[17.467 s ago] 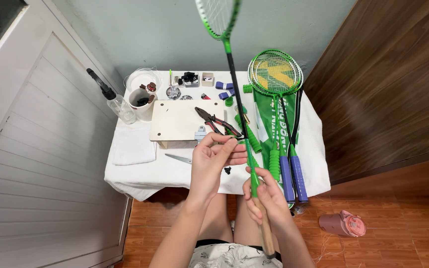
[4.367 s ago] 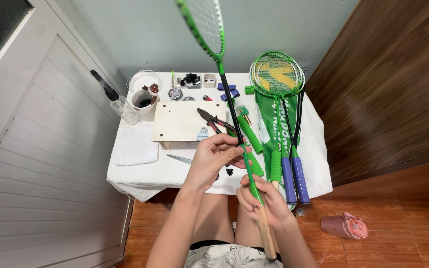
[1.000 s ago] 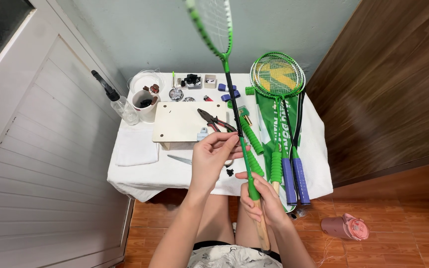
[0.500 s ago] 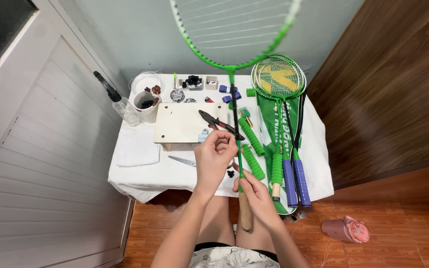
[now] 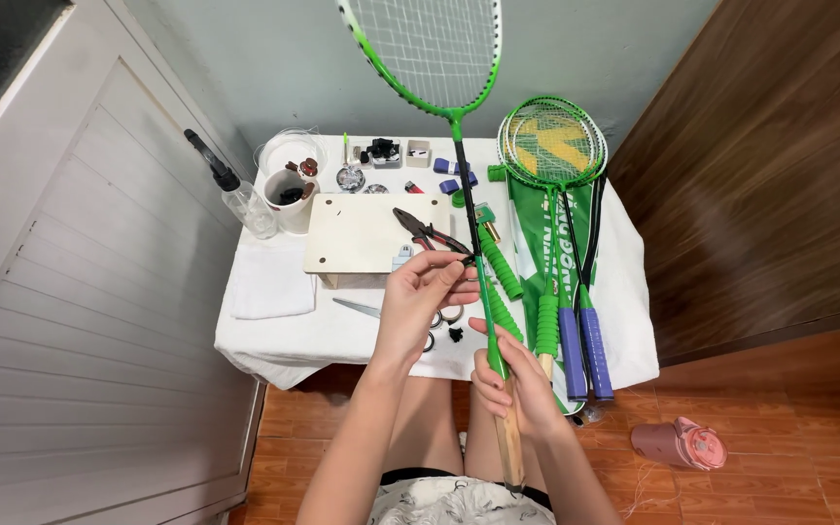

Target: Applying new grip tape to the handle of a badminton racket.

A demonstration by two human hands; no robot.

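Right hand (image 5: 515,381) clamped on bare racket handle (image 5: 508,442), left hand (image 5: 422,297) pinching green grip tape (image 5: 487,309); advisable: even tension, steady overlap.

Room's pretty cramped tbh. Straight ahead, beyond where the grip is, there's a plain pale grey-green wall (image 5: 245,58), flat even light, no harsh shadows. Off to the left of the grip is a white panelled door (image 5: 80,321) w/ slatted boards, a dark pane at its top corner. To the right, dark brown wood panelling (image 5: 780,165) runs down to the floor. Small table (image 5: 634,331) w/ a white cloth sits just ahead of the grip, pushed up against the back wall. Below and around it, reddish-brown floor tiles (image 5: 789,486), a bit scuffed.
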